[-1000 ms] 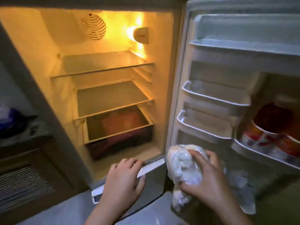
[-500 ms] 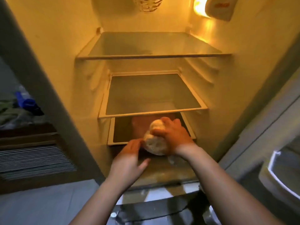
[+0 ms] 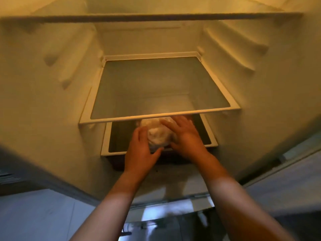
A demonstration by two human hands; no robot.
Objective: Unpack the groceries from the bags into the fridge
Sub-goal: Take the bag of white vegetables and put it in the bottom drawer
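Both hands' fingers spread around white wrapped bundle, left hand, right hand, seemingly on lowest fridge shelf

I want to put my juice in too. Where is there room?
The middle shelf is bare from wall to wall. The bottom shelf has bare strips by each side wall; its middle is crowded by the bag and both hands.

The fridge interior is washed in warm yellow light from above; edges are bowed by the wide lens, and everything is softened by slight blur.
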